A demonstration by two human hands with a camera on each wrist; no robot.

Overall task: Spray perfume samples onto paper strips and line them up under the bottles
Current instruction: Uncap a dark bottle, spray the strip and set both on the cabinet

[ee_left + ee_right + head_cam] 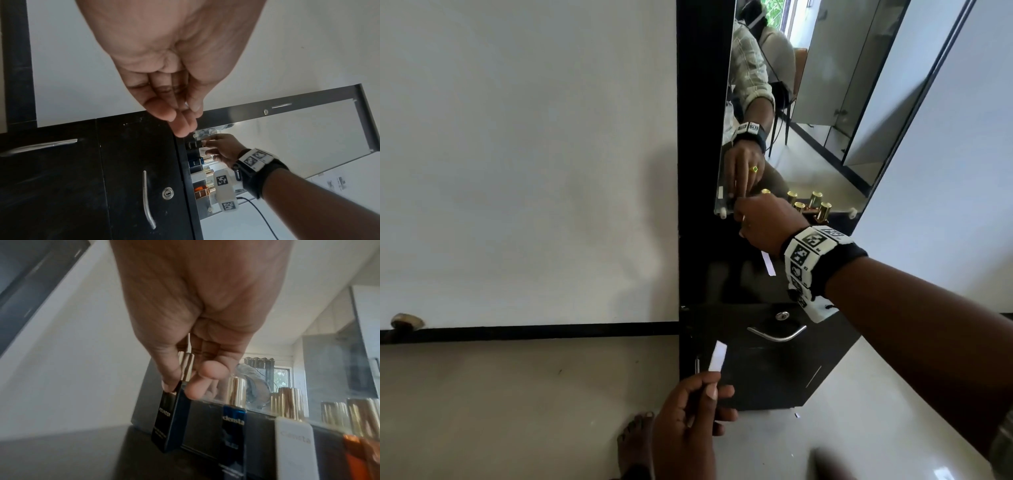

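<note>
My left hand (714, 383) is low in the head view and pinches a white paper strip (717, 356) that points up. My right hand (743, 219) reaches to the black shelf (729, 274) under the mirror. In the right wrist view its thumb and fingers (211, 369) grip the gold-capped top of a black perfume bottle (168, 418), which leans to one side. To its right stand a blue bottle (233, 423), a white bottle (294, 443) and an orange bottle (357, 456). A second paper strip (768, 262) lies on the shelf below my right hand.
A mirror (825, 120) rises behind the bottles and reflects my right hand. Below the shelf is a black cabinet door with a metal handle (777, 334) and a keyhole (783, 315). A white panel (527, 154) fills the left. A bare foot (635, 442) stands on the floor.
</note>
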